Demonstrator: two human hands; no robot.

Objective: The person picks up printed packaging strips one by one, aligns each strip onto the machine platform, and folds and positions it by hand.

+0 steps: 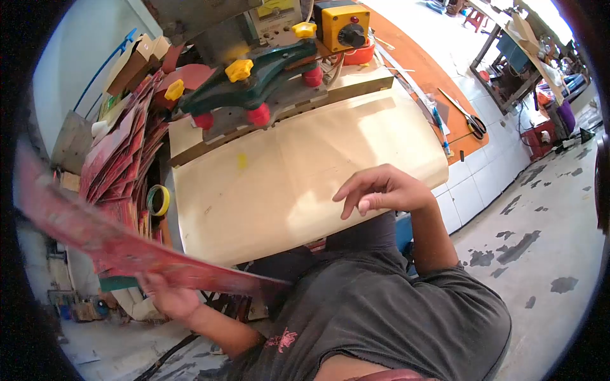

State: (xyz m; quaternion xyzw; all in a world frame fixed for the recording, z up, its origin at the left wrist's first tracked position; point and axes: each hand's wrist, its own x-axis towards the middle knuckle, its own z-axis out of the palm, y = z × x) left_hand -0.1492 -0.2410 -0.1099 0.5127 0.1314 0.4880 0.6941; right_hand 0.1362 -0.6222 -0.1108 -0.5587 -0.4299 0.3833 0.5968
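At the lower left, my left hand (170, 298) grips a long red printed sheet (127, 244), which is tilted and smeared by motion. The hand is partly behind the sheet's lower edge. My right hand (384, 190) hovers over the front right of the cream-covered work surface (286, 165), fingers loosely curled and apart, with nothing in them. Behind that surface stands a machine with a dark green clamp frame (254, 82), yellow star knobs (239, 70) and red round feet (258, 114).
Stacked red printed sheets (124, 152) lean at the left beside a yellow tape roll (159, 200). A yellow control box (343, 26) sits at the back. Scissors (473, 124) and a blue-handled cutter (441, 120) lie on the orange table (406, 35) to the right.
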